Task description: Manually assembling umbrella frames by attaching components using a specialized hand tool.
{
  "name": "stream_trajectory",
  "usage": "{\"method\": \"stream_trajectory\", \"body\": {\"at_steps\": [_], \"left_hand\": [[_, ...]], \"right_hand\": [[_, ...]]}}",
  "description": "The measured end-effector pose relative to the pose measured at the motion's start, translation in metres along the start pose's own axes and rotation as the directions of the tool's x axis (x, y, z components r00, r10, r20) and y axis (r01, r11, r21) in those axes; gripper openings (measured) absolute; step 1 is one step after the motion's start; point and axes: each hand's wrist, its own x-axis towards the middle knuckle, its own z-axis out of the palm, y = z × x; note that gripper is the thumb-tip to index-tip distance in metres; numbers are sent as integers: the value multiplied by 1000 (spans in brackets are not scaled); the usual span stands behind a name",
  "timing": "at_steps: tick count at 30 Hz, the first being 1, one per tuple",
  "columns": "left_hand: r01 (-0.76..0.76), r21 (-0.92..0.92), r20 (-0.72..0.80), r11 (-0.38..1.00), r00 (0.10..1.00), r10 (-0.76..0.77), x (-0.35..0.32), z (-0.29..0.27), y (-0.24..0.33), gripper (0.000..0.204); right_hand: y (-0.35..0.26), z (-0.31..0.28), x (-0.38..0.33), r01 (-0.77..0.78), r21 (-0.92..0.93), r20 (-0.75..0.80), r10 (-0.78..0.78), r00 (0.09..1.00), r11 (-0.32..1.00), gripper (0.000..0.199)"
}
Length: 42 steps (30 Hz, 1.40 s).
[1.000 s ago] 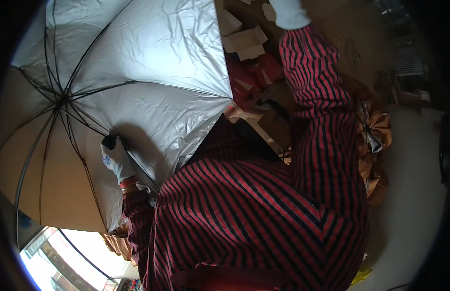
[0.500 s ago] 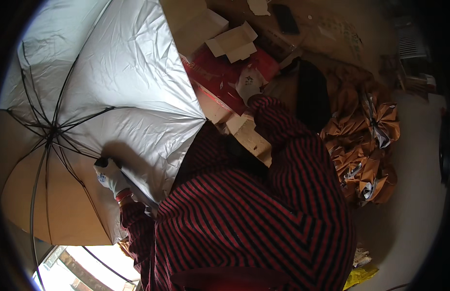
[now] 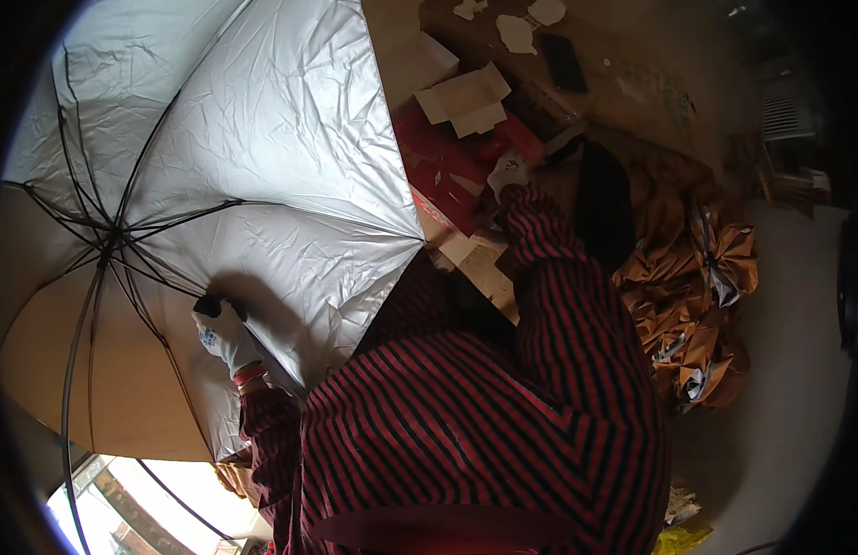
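Note:
An open umbrella (image 3: 300, 120) with a silver lining and thin black ribs fills the left side, its inside toward me. My left hand (image 3: 224, 335), in a white glove with blue print, is closed on the umbrella's dark handle end. A shadow of the hand falls on the lining beside it. My right hand (image 3: 510, 176), also in a white glove, reaches forward to the red printed package (image 3: 447, 171) and is at its right edge. Its fingers are dim and small, so whether they grip anything does not show.
An opened white carton (image 3: 466, 97) lies on the red package. Behind are a dark phone-like slab (image 3: 562, 63) and torn white scraps (image 3: 516, 34). A black cloth-like item (image 3: 603, 203) is right of my arm, beside a heap of folded brown umbrellas (image 3: 692, 305). A yellow bag (image 3: 680, 538) lies low right.
The view has shifted, so the umbrella and both hands appear slightly farther right. My left hand keeps its hold on the handle; my right hand stays by the red package.

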Motion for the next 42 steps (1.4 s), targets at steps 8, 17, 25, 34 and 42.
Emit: {"method": "stream_trajectory", "body": {"at_steps": [8, 17, 25, 34, 42], "left_hand": [[-9, -7, -15, 1000, 1000, 8, 4, 0, -2, 38], [62, 40, -3, 997, 998, -62, 7, -8, -12, 34], [27, -53, 24, 998, 999, -26, 7, -6, -5, 25], [119, -250, 66, 961, 992, -105, 12, -9, -11, 34], [-95, -395, -12, 914, 995, 98, 36, -11, -6, 25]], "right_hand": [[32, -43, 7, 120, 993, -119, 119, 986, -1, 33], [-55, -210, -64, 386, 890, -456, -499, 737, -243, 46], [-203, -342, -203, -299, 820, -452, -873, 183, -488, 48], [-369, -146, -271, -535, 845, 182, -933, 309, -13, 30], [-398, -122, -272, -236, 971, 122, -798, 590, -25, 31]]}}
